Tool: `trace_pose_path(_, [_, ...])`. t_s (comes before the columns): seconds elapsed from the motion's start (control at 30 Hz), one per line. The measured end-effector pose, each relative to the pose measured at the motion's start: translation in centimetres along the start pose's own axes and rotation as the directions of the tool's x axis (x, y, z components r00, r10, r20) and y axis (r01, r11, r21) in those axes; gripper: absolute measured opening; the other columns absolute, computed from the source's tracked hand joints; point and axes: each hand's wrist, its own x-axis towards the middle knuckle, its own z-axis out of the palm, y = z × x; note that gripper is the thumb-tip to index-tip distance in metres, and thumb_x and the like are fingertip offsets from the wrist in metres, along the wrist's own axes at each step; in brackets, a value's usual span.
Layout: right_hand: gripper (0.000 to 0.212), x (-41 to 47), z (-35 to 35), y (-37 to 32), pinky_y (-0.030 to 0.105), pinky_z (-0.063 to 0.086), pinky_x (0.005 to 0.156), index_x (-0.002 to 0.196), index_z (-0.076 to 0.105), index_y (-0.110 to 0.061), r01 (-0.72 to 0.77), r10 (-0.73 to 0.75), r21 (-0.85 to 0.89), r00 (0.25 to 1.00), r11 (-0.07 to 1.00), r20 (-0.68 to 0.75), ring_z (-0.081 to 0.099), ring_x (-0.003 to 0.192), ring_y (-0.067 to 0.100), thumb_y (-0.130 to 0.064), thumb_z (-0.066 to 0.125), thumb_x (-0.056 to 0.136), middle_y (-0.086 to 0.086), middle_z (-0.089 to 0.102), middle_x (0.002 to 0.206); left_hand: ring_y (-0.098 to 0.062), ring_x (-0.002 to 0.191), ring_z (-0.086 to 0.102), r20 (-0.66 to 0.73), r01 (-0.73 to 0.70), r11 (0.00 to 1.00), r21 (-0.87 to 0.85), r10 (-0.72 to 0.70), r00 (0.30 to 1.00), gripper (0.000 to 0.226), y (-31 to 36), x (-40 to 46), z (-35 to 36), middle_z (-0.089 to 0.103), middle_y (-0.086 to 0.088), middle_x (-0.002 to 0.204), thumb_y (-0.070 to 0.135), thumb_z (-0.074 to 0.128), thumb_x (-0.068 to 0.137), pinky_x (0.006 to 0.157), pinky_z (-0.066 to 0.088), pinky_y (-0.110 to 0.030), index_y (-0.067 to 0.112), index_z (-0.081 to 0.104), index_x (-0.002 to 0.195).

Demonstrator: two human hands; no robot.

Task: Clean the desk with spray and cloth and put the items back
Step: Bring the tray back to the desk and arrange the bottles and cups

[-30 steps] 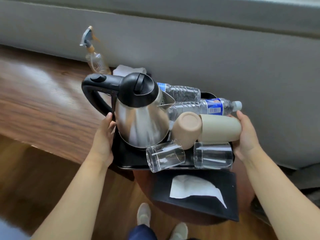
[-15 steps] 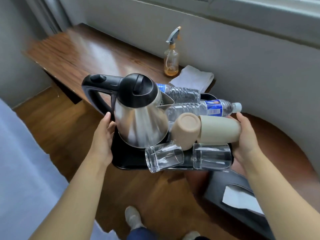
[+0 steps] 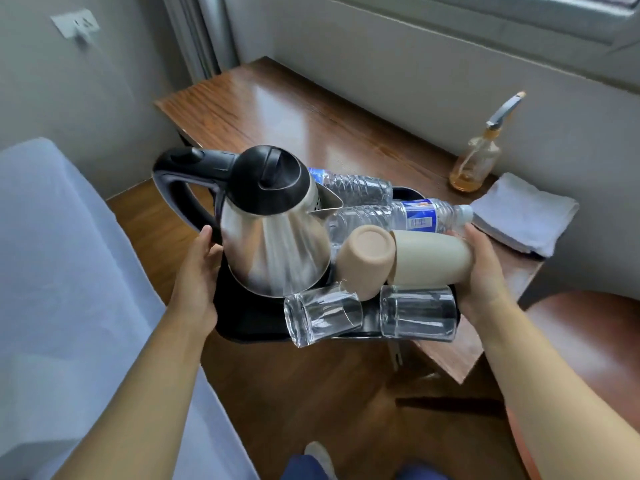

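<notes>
Kettle [image 3: 273, 233] upright – spout right (bottles [image 3: 398, 216] lying crosswise).

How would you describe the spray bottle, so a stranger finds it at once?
Look at the wooden desk under the window. Near its right end, by the wall, stands the spray bottle, beside a folded white cloth. Only it stands upright, with amber liquid and a grey trigger.

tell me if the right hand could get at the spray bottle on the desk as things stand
Probably not yet. The right hand grips the loaded tray at its right edge, with the left hand at the other. The spray bottle stands unobstructed by the wall, beside the cloth.
</notes>
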Motion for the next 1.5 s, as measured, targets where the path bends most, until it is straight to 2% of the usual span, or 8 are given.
trace_pose_path(0.43, [0.075,9.7,16.5,-0.8,0.037,0.052,0.072,0.122,0.063,-0.017,-0.065,0.077,-0.057,0.966,0.996,0.246,0.064,0.086,0.026,-0.061,0.063,0.063,0.013,0.068,0.103,0.002,0.050,0.066,-0.148,-0.054,0.987,-0.150,0.032,0.988,0.065,5.0,11.8,-6.8,0.065,0.014,0.053,0.040,0.040,0.102,0.072,0.042,-0.024,0.029,0.075,0.048])
trace_pose_path(0.57, [0.053,13.6,19.9,-1.5,0.036,0.053,0.070,0.115,0.065,-0.018,-0.055,0.069,-0.061,0.966,0.997,0.250,0.067,0.079,0.023,-0.059,0.054,0.082,0.011,0.070,0.096,0.000,0.055,0.068,-0.171,-0.051,0.985,-0.167,0.023,0.985,0.061,6.3,17.0,-6.8,0.068,0.011,0.059,0.041,0.041,0.101,0.074,0.043,-0.025,0.027,0.076,0.053])
trace_pose_path(0.7, [0.058,17.0,22.7,-2.5,0.038,0.052,0.075,0.118,0.064,-0.014,-0.046,0.052,-0.029,0.974,0.999,0.221,0.066,0.086,0.026,-0.059,0.055,0.082,0.014,0.069,0.101,-0.005,0.066,0.070,-0.182,-0.040,0.988,-0.147,0.012,0.983,0.043,7.8,22.1,-6.2,0.067,0.005,0.076,0.043,0.044,0.100,0.079,0.045,-0.028,0.026,0.074,0.073])
trace_pose_path(0.8, [0.044,18.8,24.2,-3.3,0.038,0.051,0.076,0.108,0.065,-0.018,-0.034,0.032,0.008,0.979,0.999,0.200,0.066,0.081,0.022,-0.054,0.051,0.088,0.010,0.070,0.095,-0.004,0.069,0.069,-0.147,-0.028,0.992,-0.122,0.010,0.989,0.047,8.8,26.1,-5.7,0.067,0.006,0.078,0.042,0.044,0.100,0.079,0.045,-0.028,0.028,0.077,0.070])
trace_pose_path(1.03, [0.034,22.2,26.8,-3.9,0.033,0.052,0.066,0.095,0.068,-0.023,-0.001,-0.003,0.122,0.999,0.993,0.035,0.068,0.067,0.014,-0.051,0.048,0.091,0.002,0.073,0.080,-0.004,0.066,0.070,0.006,0.035,0.998,-0.050,-0.035,0.999,0.037,11.2,36.0,-3.3,0.069,0.007,0.074,0.041,0.043,0.100,0.077,0.045,-0.027,0.023,0.071,0.083])
trace_pose_path(1.13, [0.038,23.0,27.8,-3.4,0.034,0.051,0.064,0.103,0.066,-0.021,0.029,-0.016,0.173,0.997,0.985,-0.076,0.068,0.068,0.015,-0.053,0.049,0.090,0.004,0.073,0.083,-0.004,0.069,0.069,0.110,0.079,0.996,-0.037,-0.074,0.991,0.050,12.1,41.0,-2.4,0.070,0.007,0.075,0.041,0.042,0.100,0.079,0.045,-0.027,0.024,0.079,0.072])
trace_pose_path(1.33, [0.036,23.5,30.1,-1.9,0.034,0.051,0.069,0.103,0.067,-0.022,0.139,-0.038,0.289,0.944,0.947,-0.327,0.066,0.072,0.016,-0.051,0.049,0.090,0.004,0.071,0.085,0.000,0.062,0.071,0.347,0.151,0.987,0.059,-0.162,0.924,0.060,13.5,49.2,0.4,0.073,0.012,0.066,0.037,0.037,0.102,0.061,0.055,-0.014,0.029,0.080,0.062])
trace_pose_path(1.5, [0.034,23.1,31.0,-0.6,0.027,0.053,0.056,0.103,0.064,-0.020,0.212,-0.025,0.327,0.870,0.921,-0.493,0.067,0.066,0.013,-0.049,0.050,0.091,0.003,0.070,0.082,0.000,0.067,0.072,0.450,0.195,0.973,0.127,-0.232,0.862,0.057,13.2,53.1,2.4,0.075,0.012,0.072,0.037,0.038,0.102,0.063,0.056,-0.015,0.031,0.081,0.066])
